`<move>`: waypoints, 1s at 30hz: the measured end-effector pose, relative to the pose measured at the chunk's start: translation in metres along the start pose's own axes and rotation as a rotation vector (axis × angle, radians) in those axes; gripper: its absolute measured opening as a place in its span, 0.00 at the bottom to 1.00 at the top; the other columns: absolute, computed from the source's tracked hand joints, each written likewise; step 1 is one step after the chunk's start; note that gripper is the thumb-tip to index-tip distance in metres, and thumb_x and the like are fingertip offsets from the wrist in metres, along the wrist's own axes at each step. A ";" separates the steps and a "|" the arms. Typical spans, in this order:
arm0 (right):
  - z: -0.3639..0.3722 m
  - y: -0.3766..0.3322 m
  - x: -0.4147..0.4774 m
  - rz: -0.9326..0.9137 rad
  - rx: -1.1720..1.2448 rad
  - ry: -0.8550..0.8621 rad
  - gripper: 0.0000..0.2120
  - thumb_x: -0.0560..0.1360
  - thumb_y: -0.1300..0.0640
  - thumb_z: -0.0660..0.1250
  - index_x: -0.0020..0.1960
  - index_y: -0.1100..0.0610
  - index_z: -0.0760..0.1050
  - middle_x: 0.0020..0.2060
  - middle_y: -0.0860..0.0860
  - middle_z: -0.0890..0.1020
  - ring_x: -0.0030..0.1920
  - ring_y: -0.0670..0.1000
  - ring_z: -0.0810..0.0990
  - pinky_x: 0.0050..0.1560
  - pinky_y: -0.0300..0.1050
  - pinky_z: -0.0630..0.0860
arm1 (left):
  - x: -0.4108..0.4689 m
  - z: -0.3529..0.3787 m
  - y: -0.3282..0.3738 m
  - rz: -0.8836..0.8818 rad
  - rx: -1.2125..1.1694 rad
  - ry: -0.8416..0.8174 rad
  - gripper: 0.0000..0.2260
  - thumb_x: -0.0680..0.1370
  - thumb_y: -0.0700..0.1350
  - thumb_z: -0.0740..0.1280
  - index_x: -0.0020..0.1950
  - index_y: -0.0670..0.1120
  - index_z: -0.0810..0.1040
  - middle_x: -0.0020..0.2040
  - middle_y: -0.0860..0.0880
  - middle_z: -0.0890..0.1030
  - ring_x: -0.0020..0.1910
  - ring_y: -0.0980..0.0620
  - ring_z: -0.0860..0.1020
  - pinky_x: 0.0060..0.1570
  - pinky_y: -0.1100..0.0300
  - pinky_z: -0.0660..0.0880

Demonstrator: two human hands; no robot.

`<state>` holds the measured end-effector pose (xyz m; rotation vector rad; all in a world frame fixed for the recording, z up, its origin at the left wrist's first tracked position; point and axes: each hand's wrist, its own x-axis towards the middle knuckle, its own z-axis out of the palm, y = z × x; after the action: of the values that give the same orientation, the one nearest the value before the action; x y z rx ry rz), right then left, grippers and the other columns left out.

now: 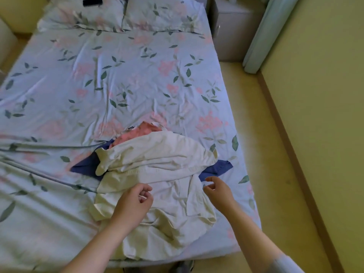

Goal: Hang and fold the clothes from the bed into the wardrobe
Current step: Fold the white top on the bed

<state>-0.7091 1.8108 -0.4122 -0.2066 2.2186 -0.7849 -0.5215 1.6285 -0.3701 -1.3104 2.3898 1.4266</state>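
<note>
Left hand (132, 203): over the cream garment, fingers (145, 191) curled loosely inward, gripping nothing; whether they touch the cloth cannot be told.
Right hand (217, 191): fingers (209, 179) spread and half bent, empty, at the cream garment's right edge.
Cream garment (157, 168): crumpled heap on the bed (137, 75), under and beyond both sets of fingers; its type is hard to make out.
Blue garment (216, 169): mostly buried; one corner shows just beyond the right fingers, another part left of the left fingers.
Pink garment (136, 134): only a patch shows, well beyond the fingers at the heap's far end.
Dark label (130, 127): too small to read.
Black object (92, 1): on the pillow (82, 16), cut off at the top edge, unidentifiable.
Nightstand (232, 36): partly out of frame.
</note>
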 end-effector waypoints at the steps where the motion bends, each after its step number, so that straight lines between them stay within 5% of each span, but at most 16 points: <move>1: 0.006 0.001 0.011 0.004 -0.019 -0.009 0.17 0.77 0.57 0.62 0.66 0.53 0.71 0.38 0.49 0.77 0.34 0.46 0.74 0.32 0.37 0.68 | 0.005 0.003 -0.006 -0.012 0.006 -0.002 0.06 0.77 0.44 0.67 0.49 0.56 0.77 0.43 0.51 0.80 0.36 0.59 0.78 0.31 0.72 0.71; 9: 0.045 0.019 0.096 0.034 -0.204 -0.108 0.23 0.78 0.56 0.61 0.73 0.55 0.65 0.41 0.49 0.77 0.42 0.49 0.76 0.38 0.41 0.70 | 0.048 0.021 -0.045 -0.068 0.026 -0.007 0.06 0.77 0.45 0.67 0.50 0.57 0.76 0.46 0.52 0.80 0.40 0.57 0.79 0.35 0.69 0.73; 12: 0.059 0.028 0.119 0.031 -0.299 -0.120 0.27 0.79 0.57 0.60 0.76 0.55 0.59 0.60 0.55 0.78 0.58 0.56 0.77 0.50 0.45 0.72 | 0.060 0.027 -0.056 -0.074 0.025 -0.012 0.07 0.77 0.44 0.67 0.50 0.57 0.77 0.46 0.52 0.79 0.40 0.57 0.79 0.36 0.69 0.73; 14: 0.067 0.034 0.132 0.031 -0.343 -0.124 0.30 0.79 0.56 0.60 0.78 0.56 0.53 0.65 0.57 0.75 0.60 0.58 0.76 0.49 0.45 0.71 | 0.067 0.032 -0.062 -0.077 0.035 -0.012 0.06 0.77 0.44 0.67 0.50 0.56 0.77 0.45 0.51 0.79 0.40 0.56 0.78 0.37 0.67 0.74; 19: 0.076 0.046 0.165 0.050 -0.413 -0.105 0.31 0.80 0.56 0.59 0.79 0.57 0.49 0.47 0.54 0.78 0.44 0.53 0.77 0.36 0.42 0.68 | 0.084 0.048 -0.076 -0.087 0.049 -0.017 0.06 0.77 0.43 0.66 0.51 0.53 0.78 0.46 0.52 0.79 0.40 0.57 0.78 0.39 0.67 0.74; 23: 0.075 0.049 0.185 0.077 -0.406 -0.075 0.33 0.79 0.58 0.60 0.79 0.54 0.49 0.55 0.57 0.79 0.47 0.55 0.78 0.41 0.42 0.71 | 0.090 0.057 -0.083 -0.085 0.036 -0.022 0.05 0.77 0.43 0.66 0.51 0.51 0.78 0.46 0.51 0.80 0.40 0.56 0.78 0.43 0.61 0.77; 26: 0.071 0.053 0.199 0.066 -0.433 -0.070 0.37 0.79 0.59 0.60 0.80 0.53 0.41 0.42 0.53 0.76 0.33 0.48 0.72 0.29 0.42 0.66 | 0.094 0.064 -0.086 -0.081 0.038 -0.031 0.05 0.77 0.42 0.66 0.51 0.51 0.78 0.45 0.50 0.80 0.40 0.56 0.79 0.43 0.61 0.77; 30: 0.071 0.057 0.218 0.083 -0.495 -0.092 0.34 0.80 0.59 0.59 0.80 0.54 0.46 0.46 0.55 0.78 0.42 0.53 0.77 0.35 0.43 0.71 | 0.100 0.070 -0.089 -0.080 0.032 -0.028 0.05 0.78 0.43 0.66 0.51 0.51 0.78 0.46 0.51 0.80 0.40 0.58 0.78 0.40 0.68 0.73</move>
<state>-0.8060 1.7413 -0.6163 -0.3786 2.2820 -0.1663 -0.5476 1.5987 -0.5159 -1.3530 2.3054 1.3714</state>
